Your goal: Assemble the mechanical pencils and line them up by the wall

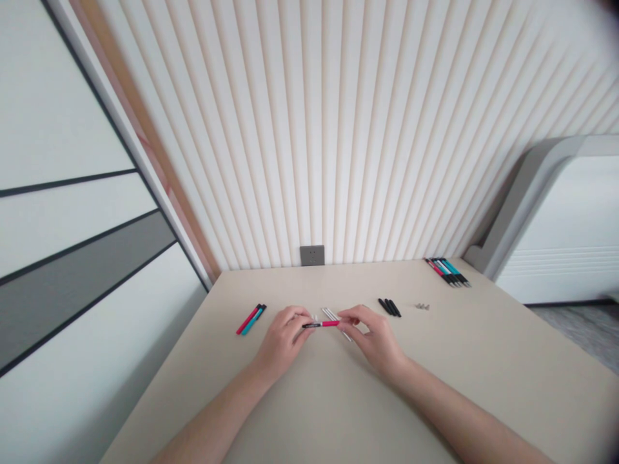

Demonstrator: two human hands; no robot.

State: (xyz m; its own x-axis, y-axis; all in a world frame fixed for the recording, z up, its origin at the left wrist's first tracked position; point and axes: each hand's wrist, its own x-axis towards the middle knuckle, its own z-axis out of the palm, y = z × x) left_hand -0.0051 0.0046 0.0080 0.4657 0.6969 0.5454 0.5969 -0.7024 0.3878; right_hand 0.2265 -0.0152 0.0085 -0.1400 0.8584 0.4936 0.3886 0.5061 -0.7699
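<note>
Between my two hands a pink pen barrel (331, 324) with a black end is held level above the table. My left hand (285, 335) pinches its black end, and my right hand (370, 332) pinches the pink end. Behind and below it lie several thin white refills (329, 314), partly hidden by the right fingers. To the left rest a pink barrel (247, 321) and a teal barrel (253, 321), both with black ends. Right of my right hand are several short black grips (389, 307), and beyond them several small grey tips (422, 307).
At the table's (309, 399) back right corner several whole pens (447, 272) lie side by side. A ribbed wall with a dark socket (312, 255) rises behind the table. A white cabinet (72, 270) stands at the left, a bed headboard (556, 219) at the right.
</note>
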